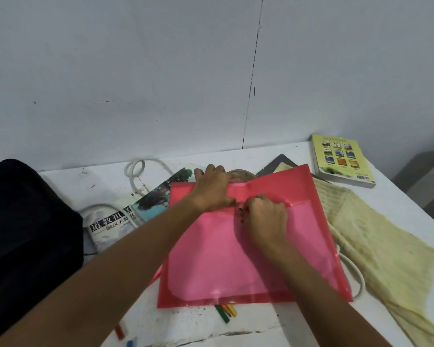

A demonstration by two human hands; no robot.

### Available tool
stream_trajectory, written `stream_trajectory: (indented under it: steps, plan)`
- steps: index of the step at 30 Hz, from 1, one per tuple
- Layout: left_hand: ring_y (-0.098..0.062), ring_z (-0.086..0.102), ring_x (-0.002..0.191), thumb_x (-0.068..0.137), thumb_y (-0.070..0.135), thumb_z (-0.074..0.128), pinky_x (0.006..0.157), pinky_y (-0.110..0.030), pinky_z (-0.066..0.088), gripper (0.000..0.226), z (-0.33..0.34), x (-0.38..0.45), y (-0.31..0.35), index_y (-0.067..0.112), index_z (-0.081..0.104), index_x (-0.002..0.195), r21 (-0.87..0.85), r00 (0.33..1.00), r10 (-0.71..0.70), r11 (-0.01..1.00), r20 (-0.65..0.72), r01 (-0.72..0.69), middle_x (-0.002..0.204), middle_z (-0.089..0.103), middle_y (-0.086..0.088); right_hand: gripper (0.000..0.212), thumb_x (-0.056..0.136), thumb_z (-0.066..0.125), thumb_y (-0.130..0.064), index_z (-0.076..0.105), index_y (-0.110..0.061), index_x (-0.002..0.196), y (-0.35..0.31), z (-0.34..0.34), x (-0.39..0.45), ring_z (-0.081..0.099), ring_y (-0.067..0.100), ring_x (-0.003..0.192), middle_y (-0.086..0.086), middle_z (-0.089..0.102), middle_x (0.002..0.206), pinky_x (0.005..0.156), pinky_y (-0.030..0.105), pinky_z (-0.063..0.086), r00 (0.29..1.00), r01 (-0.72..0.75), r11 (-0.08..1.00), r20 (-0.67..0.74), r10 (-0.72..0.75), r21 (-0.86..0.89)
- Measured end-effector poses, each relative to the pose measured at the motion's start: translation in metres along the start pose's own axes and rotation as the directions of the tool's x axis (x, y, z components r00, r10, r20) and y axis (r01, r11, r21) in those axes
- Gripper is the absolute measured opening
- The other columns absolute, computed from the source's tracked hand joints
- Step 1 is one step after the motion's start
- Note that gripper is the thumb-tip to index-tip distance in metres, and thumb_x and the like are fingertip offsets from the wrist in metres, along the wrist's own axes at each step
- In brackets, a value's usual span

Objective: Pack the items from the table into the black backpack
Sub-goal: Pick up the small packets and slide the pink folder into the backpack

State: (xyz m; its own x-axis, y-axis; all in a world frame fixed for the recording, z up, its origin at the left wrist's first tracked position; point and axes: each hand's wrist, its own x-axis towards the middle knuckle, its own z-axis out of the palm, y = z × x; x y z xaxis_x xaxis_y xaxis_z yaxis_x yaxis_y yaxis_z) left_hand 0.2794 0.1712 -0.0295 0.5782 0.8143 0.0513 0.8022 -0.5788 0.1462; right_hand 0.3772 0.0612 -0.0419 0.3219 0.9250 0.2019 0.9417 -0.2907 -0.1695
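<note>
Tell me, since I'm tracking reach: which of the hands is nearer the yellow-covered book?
Right. The right hand is mid-folder, closer to the yellow-covered book; the left hand lies farther left.

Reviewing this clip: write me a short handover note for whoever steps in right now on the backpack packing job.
Left hand: rests on the flap of the pink folder, by its top edge.
Right hand: grip pinching at the folder's snap.
Black backpack: at table's left; whether anything is inside cannot be told.
Not yet packed: folder, two books beside the backpack, yellow book far right, cream cloth, white cord, crayons at the folder's near edge.
Left: finish with the folder's snap, then load everything.
</note>
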Motion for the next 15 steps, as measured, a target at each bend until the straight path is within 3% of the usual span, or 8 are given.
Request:
stream_trajectory:
  steps: [3, 5, 9, 12, 15]
  plan:
    - [-0.025, 0.047, 0.11, 0.07, 0.043, 0.077, 0.091, -0.037, 0.037, 0.052, -0.006, 0.006, -0.002, 0.023, 0.063, 0.117, -0.064, 1.0, 0.001, 0.998, 0.015, 0.0, 0.112, 0.06, -0.004, 0.019, 0.081, 0.056, -0.029, 0.067, -0.016, 0.072, 0.0, 0.0, -0.002, 0.064, 0.032, 0.07, 0.006, 0.064, 0.08, 0.085, 0.043, 0.043, 1.0, 0.006, 0.999, 0.004, -0.006, 0.044]
    - [-0.022, 0.055, 0.096, 0.068, 0.032, 0.081, 0.079, -0.031, 0.043, 0.042, -0.013, 0.007, -0.003, 0.018, 0.065, 0.105, -0.188, 0.998, -0.033, 0.981, 0.06, 0.043, 0.103, 0.065, -0.004, 0.016, 0.081, 0.055, -0.026, 0.068, -0.018, 0.078, -0.002, -0.001, -0.005, 0.064, 0.031, 0.071, 0.007, 0.064, 0.082, 0.082, 0.041, 0.043, 1.0, 0.031, 0.999, -0.007, -0.031, 0.03]
    - [-0.018, 0.054, 0.07, 0.069, 0.021, 0.079, 0.058, -0.026, 0.038, 0.026, -0.045, 0.003, -0.016, 0.009, 0.065, 0.089, -0.356, 0.954, -0.036, 0.923, 0.297, 0.145, 0.081, 0.062, -0.002, 0.016, 0.081, 0.058, -0.02, 0.061, -0.011, 0.093, 0.002, -0.012, -0.009, 0.062, 0.034, 0.081, 0.011, 0.064, 0.092, 0.074, 0.039, 0.044, 0.993, 0.12, 0.978, -0.005, -0.121, 0.168]
    - [-0.02, 0.06, 0.063, 0.07, 0.013, 0.077, 0.057, -0.023, 0.044, 0.016, -0.068, -0.004, -0.03, 0.02, 0.064, 0.078, -0.418, 0.891, 0.039, 0.891, 0.452, 0.174, 0.074, 0.065, -0.003, 0.005, 0.083, 0.056, -0.019, 0.054, -0.017, 0.087, -0.001, -0.025, -0.012, 0.059, 0.028, 0.072, 0.003, 0.063, 0.079, 0.061, 0.034, 0.042, 0.973, 0.224, 0.932, -0.006, -0.232, 0.284]
    - [-0.022, 0.067, 0.07, 0.075, 0.0, 0.072, 0.068, -0.031, 0.055, 0.026, -0.07, -0.018, -0.04, 0.02, 0.067, 0.09, -0.582, 0.823, 0.131, 0.768, 0.552, 0.268, 0.084, 0.071, -0.006, 0.011, 0.09, 0.048, -0.012, 0.055, -0.017, 0.082, -0.011, -0.03, -0.008, 0.057, 0.025, 0.069, 0.004, 0.064, 0.077, 0.061, 0.035, 0.044, 0.952, 0.279, 0.867, 0.0, -0.306, 0.412]
